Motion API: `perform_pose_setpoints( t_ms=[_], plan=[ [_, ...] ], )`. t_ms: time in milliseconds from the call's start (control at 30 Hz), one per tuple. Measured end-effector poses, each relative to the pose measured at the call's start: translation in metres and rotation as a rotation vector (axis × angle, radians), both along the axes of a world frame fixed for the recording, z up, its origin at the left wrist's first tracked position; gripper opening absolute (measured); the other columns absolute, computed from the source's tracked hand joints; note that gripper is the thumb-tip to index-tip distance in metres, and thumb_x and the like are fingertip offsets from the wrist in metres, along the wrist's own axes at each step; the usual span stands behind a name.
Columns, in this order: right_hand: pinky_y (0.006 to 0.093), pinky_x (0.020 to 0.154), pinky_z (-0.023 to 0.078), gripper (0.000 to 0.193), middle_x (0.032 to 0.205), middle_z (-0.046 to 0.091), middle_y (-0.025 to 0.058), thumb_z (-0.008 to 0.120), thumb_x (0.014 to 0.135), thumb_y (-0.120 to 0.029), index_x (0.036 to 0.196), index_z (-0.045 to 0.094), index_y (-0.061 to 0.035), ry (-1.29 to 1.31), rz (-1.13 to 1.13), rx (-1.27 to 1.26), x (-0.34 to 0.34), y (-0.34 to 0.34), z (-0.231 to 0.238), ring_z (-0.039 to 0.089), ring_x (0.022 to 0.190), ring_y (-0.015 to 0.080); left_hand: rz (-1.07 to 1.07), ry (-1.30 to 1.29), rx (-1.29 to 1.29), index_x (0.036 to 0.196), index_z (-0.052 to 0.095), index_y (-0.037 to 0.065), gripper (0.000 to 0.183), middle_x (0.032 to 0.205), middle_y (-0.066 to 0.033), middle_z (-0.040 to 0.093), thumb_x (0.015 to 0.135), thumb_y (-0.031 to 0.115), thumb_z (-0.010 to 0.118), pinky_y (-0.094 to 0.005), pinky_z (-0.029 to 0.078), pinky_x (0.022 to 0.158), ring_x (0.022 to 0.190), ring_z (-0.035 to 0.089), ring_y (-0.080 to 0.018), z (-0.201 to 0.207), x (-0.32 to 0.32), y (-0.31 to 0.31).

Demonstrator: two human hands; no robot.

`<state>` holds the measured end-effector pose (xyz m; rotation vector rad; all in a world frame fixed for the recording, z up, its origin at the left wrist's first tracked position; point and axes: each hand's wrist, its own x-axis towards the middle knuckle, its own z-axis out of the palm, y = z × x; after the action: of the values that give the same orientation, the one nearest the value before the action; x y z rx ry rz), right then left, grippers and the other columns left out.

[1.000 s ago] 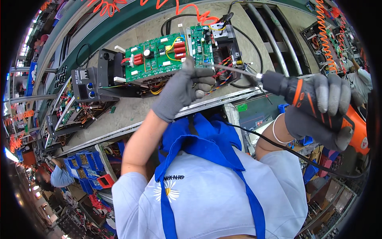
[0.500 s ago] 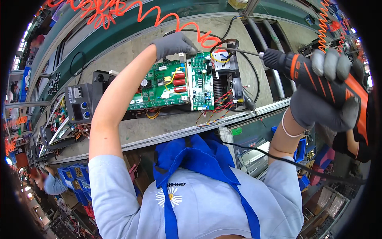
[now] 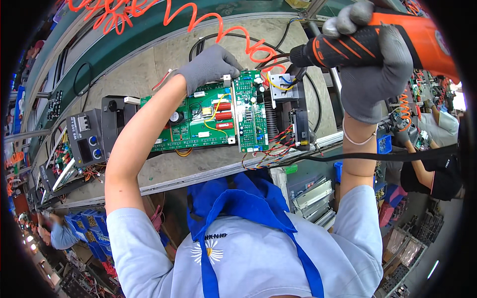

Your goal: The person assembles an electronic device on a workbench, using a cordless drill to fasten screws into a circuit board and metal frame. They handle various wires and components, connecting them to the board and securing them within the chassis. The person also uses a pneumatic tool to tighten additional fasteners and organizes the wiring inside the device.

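Note:
My right hand point(image 3: 367, 74), in a grey glove, is wrapped round an orange and black power screwdriver point(image 3: 343, 49). Its long thin bit points left, and the tip comes close to the far edge of a green circuit board point(image 3: 251, 109). My left hand point(image 3: 211, 67), gloved too, lies at that far edge with its fingers bent down beside the bit's tip. Whatever those fingers pinch is hidden. The narrow board stands beside a wider green board point(image 3: 198, 130) carrying several red cylindrical parts point(image 3: 223, 115), on an open electronic unit whose black front panel point(image 3: 87, 139) has blue knobs.
An orange coiled hose point(image 3: 203, 17) hangs over the bench's far side. A grey metal block point(image 3: 282, 88) with wires sits right of the boards. Loose coloured wires point(image 3: 278, 144) spill toward the near rail. A black cable point(image 3: 367, 157) crosses my right forearm. A co-worker point(image 3: 432, 164) is at the right.
My right hand has swung the screwdriver up and left, bringing its bit to the narrow board's far edge near my left fingers. My left hand stays at about the same spot.

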<state>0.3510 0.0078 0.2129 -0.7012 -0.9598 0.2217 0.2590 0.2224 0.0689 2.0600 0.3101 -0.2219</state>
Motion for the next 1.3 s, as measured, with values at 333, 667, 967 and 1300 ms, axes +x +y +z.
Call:
perform_pose_setpoints(
  t_ms=[333,667,967,1300],
  plan=[
    [0.0362,0.069,0.053,0.052,0.091,0.055,0.0073,0.063,0.086,-0.026,0.127,0.044,-0.0016,-0.072,0.107,-0.064,0.006,0.015,0.001,0.058,0.075,0.0186,0.021,-0.002,-0.055,0.101,0.073,-0.003,0.029,0.088,-0.0103,0.073,0.077,0.013,0.071,-0.027,0.052,0.074,0.075,0.065,-0.0132,-0.001,-0.004,0.001],
    [0.0309,0.061,0.054,0.037,0.081,0.06,0.0064,0.061,0.087,-0.019,0.116,0.05,0.0017,-0.035,0.182,-0.322,0.012,0.049,0.02,0.059,0.066,0.0145,-0.014,-0.038,-0.05,0.103,0.073,-0.002,0.029,0.089,-0.0105,0.073,0.078,0.012,0.071,-0.0266,0.052,0.075,0.078,0.065,-0.0128,-0.008,0.0,0.001],
    [0.0287,0.061,0.054,0.036,0.079,0.06,0.0057,0.061,0.088,-0.02,0.116,0.051,0.0017,-0.077,0.145,-0.353,0.018,0.051,0.017,0.06,0.066,0.0141,0.297,-0.047,-0.429,0.116,0.063,-0.007,0.038,0.104,-0.0117,0.067,0.08,0.006,0.062,-0.0271,0.053,0.077,0.088,0.065,-0.0178,0.013,-0.018,-0.006],
    [0.0332,0.062,0.054,0.054,0.089,0.057,0.0073,0.064,0.086,-0.032,0.124,0.044,0.0009,-0.177,0.342,0.253,-0.015,-0.005,0.041,0.057,0.072,0.0161,0.604,-0.391,-1.171,0.128,0.049,-0.009,0.034,0.116,-0.0198,0.062,0.097,0.006,0.05,-0.0271,0.058,0.089,0.102,0.065,-0.0244,0.058,-0.162,-0.07]
  ],
)
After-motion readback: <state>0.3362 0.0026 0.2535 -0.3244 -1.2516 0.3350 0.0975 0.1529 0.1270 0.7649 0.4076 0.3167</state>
